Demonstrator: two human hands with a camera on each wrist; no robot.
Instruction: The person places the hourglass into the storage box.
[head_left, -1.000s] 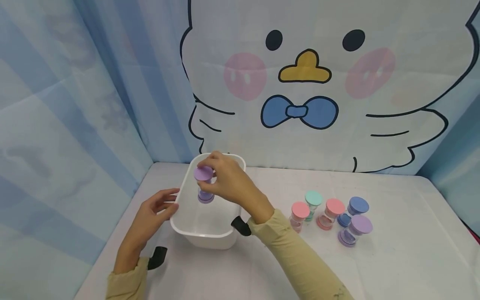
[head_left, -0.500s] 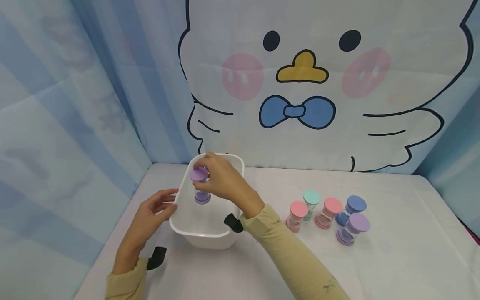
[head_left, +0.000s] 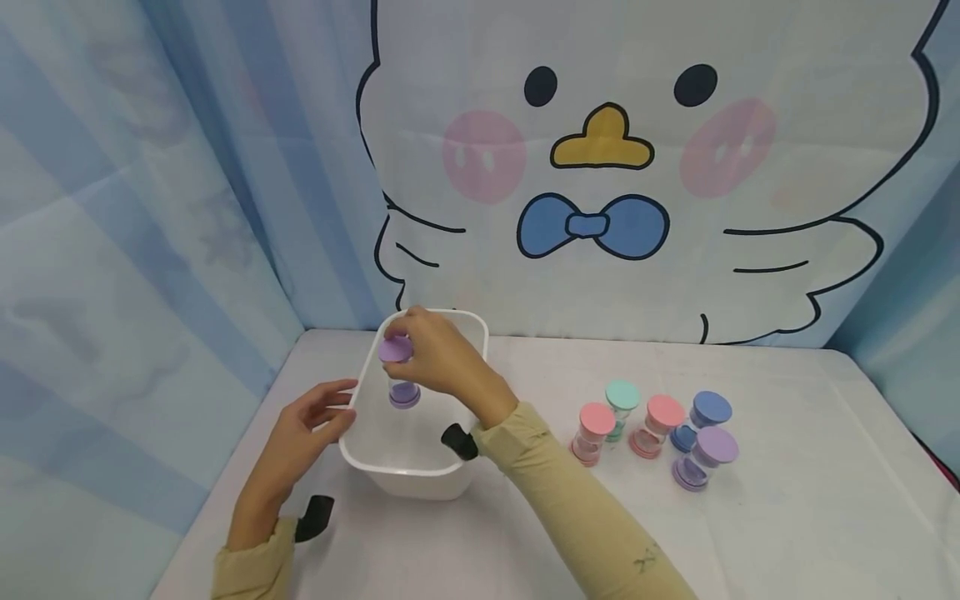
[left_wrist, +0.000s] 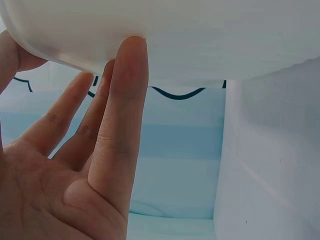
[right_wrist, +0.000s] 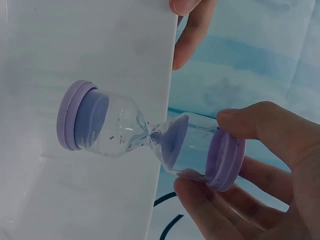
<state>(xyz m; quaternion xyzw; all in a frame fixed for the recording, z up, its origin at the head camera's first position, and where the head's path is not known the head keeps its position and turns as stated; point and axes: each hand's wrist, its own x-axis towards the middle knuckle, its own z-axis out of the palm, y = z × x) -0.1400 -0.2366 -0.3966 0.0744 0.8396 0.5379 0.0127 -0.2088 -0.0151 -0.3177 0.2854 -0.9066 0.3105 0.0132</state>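
Note:
My right hand (head_left: 450,357) pinches the purple-capped hourglass (head_left: 405,395) by its top cap, holding it upright inside the white plastic tub (head_left: 427,487). In the right wrist view, purple sand shows in both bulbs of this hourglass (right_wrist: 176,142), and thumb and fingers grip one cap. Whether its base touches the tub floor, I cannot tell. My left hand (head_left: 298,429) rests against the tub's left side near the rim. The left wrist view shows fairly straight fingers (left_wrist: 125,110) touching the tub's outer wall (left_wrist: 210,40).
Right of the tub, several hourglasses stand grouped on the white table (head_left: 810,500): two pink (head_left: 597,418) (head_left: 664,413), one mint (head_left: 622,397), one blue (head_left: 711,407) and one purple (head_left: 717,446). A cartoon-printed curtain (head_left: 600,283) hangs behind the table.
My right hand has shifted slightly left and a little lower with the purple hourglass inside the tub. My left hand stays at the tub's side.

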